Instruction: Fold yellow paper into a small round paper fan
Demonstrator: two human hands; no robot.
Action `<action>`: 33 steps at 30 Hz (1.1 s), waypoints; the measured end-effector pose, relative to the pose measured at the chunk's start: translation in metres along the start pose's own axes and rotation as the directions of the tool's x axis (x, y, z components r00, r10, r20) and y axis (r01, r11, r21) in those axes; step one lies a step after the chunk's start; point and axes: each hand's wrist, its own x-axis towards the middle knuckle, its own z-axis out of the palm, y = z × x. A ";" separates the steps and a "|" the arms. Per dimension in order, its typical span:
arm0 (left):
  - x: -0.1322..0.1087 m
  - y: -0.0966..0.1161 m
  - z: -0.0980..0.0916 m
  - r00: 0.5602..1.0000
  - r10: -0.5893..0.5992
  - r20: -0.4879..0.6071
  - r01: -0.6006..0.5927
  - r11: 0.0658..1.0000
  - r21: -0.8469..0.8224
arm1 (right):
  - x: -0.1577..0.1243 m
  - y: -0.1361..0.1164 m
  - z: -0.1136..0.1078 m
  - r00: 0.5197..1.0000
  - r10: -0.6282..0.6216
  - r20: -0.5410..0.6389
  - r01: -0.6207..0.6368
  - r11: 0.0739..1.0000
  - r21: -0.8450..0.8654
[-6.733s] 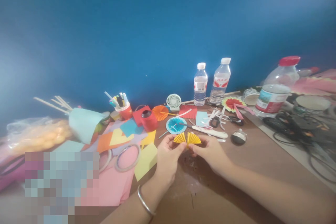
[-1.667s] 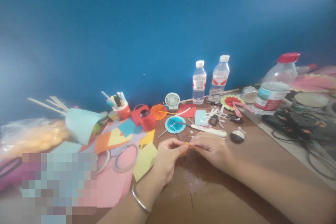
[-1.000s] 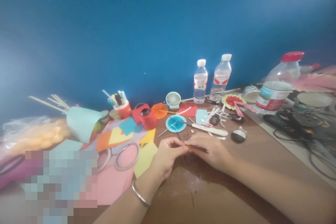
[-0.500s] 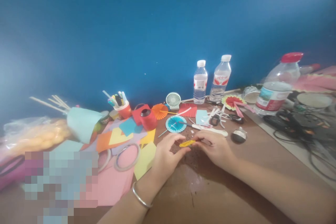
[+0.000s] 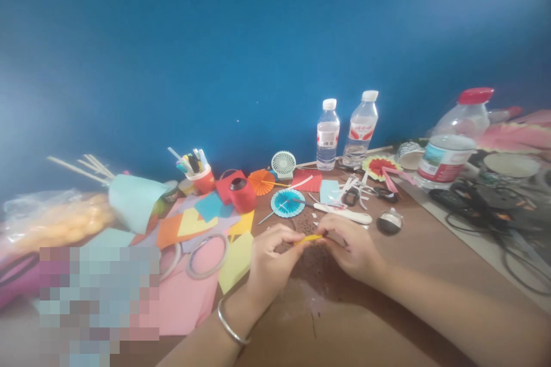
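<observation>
Both ends of the folded yellow paper strip (image 5: 311, 238) were covered by the left hand (image 5: 273, 255) and right hand (image 5: 355, 246); its pleats were too small to resolve. Left forearm (image 5: 202, 344) was cut off by the bottom edge. A grey-blue pixelated block (image 5: 99, 298) masked the lower left, part of the pink paper sheet (image 5: 185, 304) included. Print on the large clear plastic bottle with red cap (image 5: 450, 152) was blurred, illegible. The purple object (image 5: 17, 287), identity unclear, was cropped by the left edge.
</observation>
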 end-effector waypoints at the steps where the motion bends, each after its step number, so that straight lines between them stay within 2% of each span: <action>1: 0.000 0.001 0.000 1.000 -0.010 -0.004 0.010 1.000 -0.009 | 0.000 0.000 0.000 1.000 -0.008 0.002 0.008 1.000 0.000; 8: 0.000 0.001 -0.003 0.999 0.029 0.021 -0.030 0.998 0.052 | -0.002 0.000 0.000 0.999 0.032 0.006 -0.032 0.999 -0.022; 12: 0.001 -0.004 -0.004 0.994 0.104 0.015 -0.105 0.992 0.075 | -0.003 0.001 -0.001 0.998 0.059 0.003 -0.059 0.998 -0.029; 16: -0.001 -0.008 -0.003 0.985 0.174 -0.020 -0.173 0.984 0.045 | -0.002 0.002 -0.001 0.999 0.030 0.016 -0.029 0.999 -0.033; 26: 0.000 -0.006 -0.007 0.981 0.195 0.022 -0.196 0.979 0.059 | 0.000 -0.001 -0.003 0.999 -0.040 0.003 0.040 0.997 -0.064; 33: 0.001 -0.002 -0.010 0.989 0.143 0.042 -0.147 0.982 0.116 | 0.001 0.001 -0.004 0.999 0.036 -0.021 -0.038 0.996 -0.085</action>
